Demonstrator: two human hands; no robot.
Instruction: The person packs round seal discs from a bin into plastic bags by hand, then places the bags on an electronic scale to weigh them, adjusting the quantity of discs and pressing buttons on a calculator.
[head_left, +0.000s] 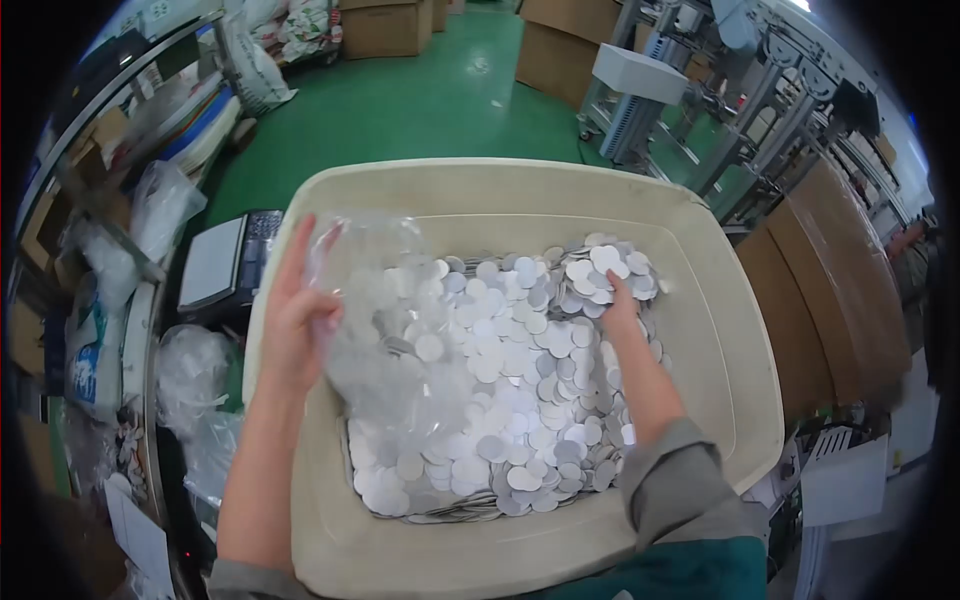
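Note:
A large cream plastic tub (520,190) holds a broad pile of flat, round, silvery-white discs (500,350). At the tub's left side my left hand (305,310) is closed on the edge of a clear plastic bag (385,340), which hangs over the discs; a few discs show in or behind it. My right hand (618,300) reaches into the pile at the right, its thumb and part of the palm against the discs. Its other fingers are hidden by discs, so its grip is unclear.
Left of the tub are a scale-like device (212,262), more clear bags (192,370) and a loaded rack (150,270). Cardboard boxes (820,290) and a metal-framed machine (640,100) stand to the right. Green floor (450,110) lies beyond the tub. Part of another person shows at the far right.

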